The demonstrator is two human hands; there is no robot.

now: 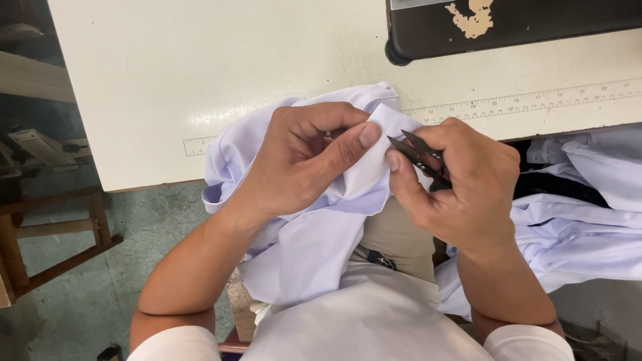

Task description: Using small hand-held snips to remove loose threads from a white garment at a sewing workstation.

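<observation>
Head view — left hand (304, 160) pinches pale shirt (321, 234), right hand (461, 190) grips snips (418, 155) (ruler (535, 101) behind).

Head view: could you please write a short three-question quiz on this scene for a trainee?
1. True or false: the right hand holds small black thread snips.
2. What does the left hand pinch? A) a ruler B) pale lilac fabric C) a black machine base
3. What strip runs along the white table beyond the hands?

Key: 1 true; 2 B; 3 a printed measuring scale.
</observation>
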